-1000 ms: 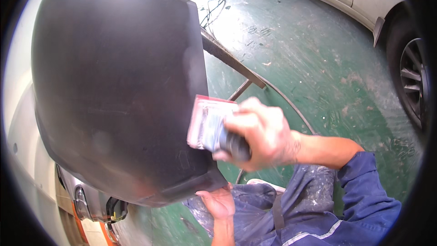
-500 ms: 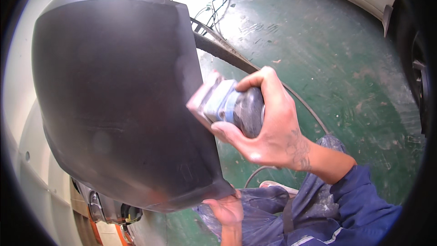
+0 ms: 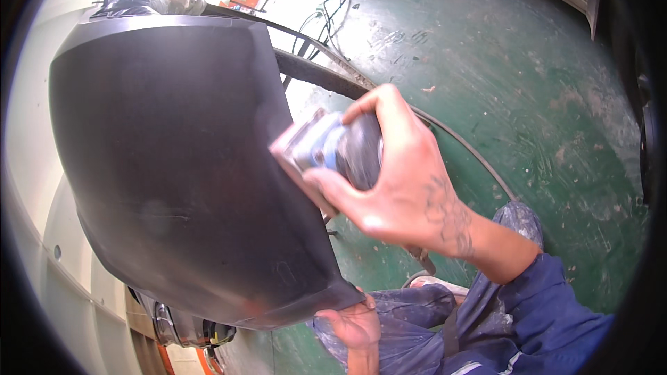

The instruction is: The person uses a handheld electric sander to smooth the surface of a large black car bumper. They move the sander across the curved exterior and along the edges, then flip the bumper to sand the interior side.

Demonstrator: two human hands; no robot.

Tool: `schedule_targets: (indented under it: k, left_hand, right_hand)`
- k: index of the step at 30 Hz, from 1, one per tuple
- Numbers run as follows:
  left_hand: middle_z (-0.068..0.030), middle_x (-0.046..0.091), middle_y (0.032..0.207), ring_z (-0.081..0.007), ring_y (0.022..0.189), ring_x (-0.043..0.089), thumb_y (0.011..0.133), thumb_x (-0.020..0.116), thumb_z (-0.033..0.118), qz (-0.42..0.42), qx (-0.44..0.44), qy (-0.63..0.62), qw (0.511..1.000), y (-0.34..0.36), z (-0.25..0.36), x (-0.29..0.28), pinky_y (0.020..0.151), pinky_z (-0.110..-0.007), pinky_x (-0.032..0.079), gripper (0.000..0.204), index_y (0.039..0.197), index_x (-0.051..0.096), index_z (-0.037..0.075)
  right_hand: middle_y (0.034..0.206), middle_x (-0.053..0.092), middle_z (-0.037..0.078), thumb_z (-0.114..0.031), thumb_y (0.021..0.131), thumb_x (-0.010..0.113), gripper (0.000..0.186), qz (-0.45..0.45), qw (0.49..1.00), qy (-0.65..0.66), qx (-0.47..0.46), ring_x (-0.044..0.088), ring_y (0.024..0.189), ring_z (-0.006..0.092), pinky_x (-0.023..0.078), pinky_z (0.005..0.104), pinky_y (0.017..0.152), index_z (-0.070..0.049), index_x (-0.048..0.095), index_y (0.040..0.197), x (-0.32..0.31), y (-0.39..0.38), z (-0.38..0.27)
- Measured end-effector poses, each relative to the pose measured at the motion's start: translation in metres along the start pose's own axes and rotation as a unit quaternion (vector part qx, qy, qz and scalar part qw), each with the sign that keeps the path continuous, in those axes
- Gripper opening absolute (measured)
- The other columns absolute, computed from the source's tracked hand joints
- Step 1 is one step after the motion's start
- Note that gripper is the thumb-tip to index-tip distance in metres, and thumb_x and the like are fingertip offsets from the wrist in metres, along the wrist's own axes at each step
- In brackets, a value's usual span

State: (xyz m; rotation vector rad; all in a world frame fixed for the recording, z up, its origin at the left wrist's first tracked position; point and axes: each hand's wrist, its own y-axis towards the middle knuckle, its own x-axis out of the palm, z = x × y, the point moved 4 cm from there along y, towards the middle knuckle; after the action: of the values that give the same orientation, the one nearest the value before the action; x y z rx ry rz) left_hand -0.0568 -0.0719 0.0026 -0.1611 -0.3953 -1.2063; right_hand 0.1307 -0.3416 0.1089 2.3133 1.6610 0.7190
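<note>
Leftmost, from my remote seat, I see a broad, curved, matt dark-grey panel (image 3: 167, 160) filling much of the left side. I judge it a stiff shell, light for its breadth but awkward, its smooth face offering fingertips little, so I'd favour its edges and corners. At its right edge is a hand-sized block tool with a rounded black top, blue band and flat pinkish pad (image 3: 333, 149); I cannot tell whether the pad touches. It looks rigid and compact; I'd grip the rounded top, clear of the pad. Lower down, my left hand (image 3: 354, 325) is at the panel's near right corner, thumb out to the left, the other fingers curled there; I cannot tell whether they pinch. Further right, my right hand (image 3: 396, 173) wraps the rounded top between thumb and bent fingers. Beyond runs a thin grey hose (image 3: 476, 153) on a scuffed green floor (image 3: 542, 118).
</note>
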Motion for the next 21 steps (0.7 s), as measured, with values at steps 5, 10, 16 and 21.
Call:
schedule_targets:
  k: [5, 10, 16, 21]
  left_hand:
    - [-0.0027, 0.079, 0.114, -0.0227, 0.104, 0.073, 0.103, 0.050, 0.067, 0.013, -0.002, 0.000, 1.000, 0.001, -0.001, 0.000, 0.067, -0.037, 0.048, 0.061, 0.132, 0.068, 0.016]
    - [-0.0031, 0.074, 0.113, -0.0215, 0.096, 0.070, 0.097, 0.053, 0.074, 0.072, -0.007, 0.023, 0.997, 0.001, 0.002, -0.002, 0.068, -0.039, 0.052, 0.068, 0.132, 0.063, 0.016]
    - [-0.0010, 0.079, 0.112, -0.0214, 0.104, 0.072, 0.102, 0.050, 0.068, 0.020, -0.010, 0.003, 1.000, 0.002, -0.001, -0.003, 0.068, -0.037, 0.047, 0.060, 0.130, 0.069, 0.019]
    - [-0.0005, 0.079, 0.114, -0.0215, 0.105, 0.072, 0.102, 0.050, 0.069, 0.009, 0.001, 0.019, 1.000, 0.004, 0.001, 0.002, 0.069, -0.037, 0.047, 0.059, 0.131, 0.069, 0.020]
  right_hand:
    - [0.097, 0.063, 0.018, -0.023, 0.076, 0.093, 0.059, -0.014, 0.999, -0.014, 0.026, 0.068, 0.086, 0.0311, 0.055, 0.0406, 0.079, 0.001, 0.055, 0.114, 0.000, -0.009, -0.001]
    - [0.108, 0.057, 0.017, -0.026, 0.078, 0.091, 0.062, -0.056, 0.998, -0.006, 0.004, 0.071, 0.091, 0.0388, 0.060, 0.0479, 0.073, 0.001, 0.052, 0.117, 0.003, -0.048, 0.001]
    - [0.103, 0.065, 0.019, -0.025, 0.077, 0.091, 0.058, 0.008, 1.000, -0.017, -0.007, 0.069, 0.095, 0.0335, 0.055, 0.0425, 0.086, 0.000, 0.055, 0.115, 0.002, 0.000, 0.002]
    - [0.097, 0.068, 0.018, -0.025, 0.077, 0.092, 0.055, 0.050, 0.998, -0.020, -0.039, 0.070, 0.087, 0.0296, 0.056, 0.0405, 0.081, -0.001, 0.058, 0.113, 0.002, 0.038, 0.002]
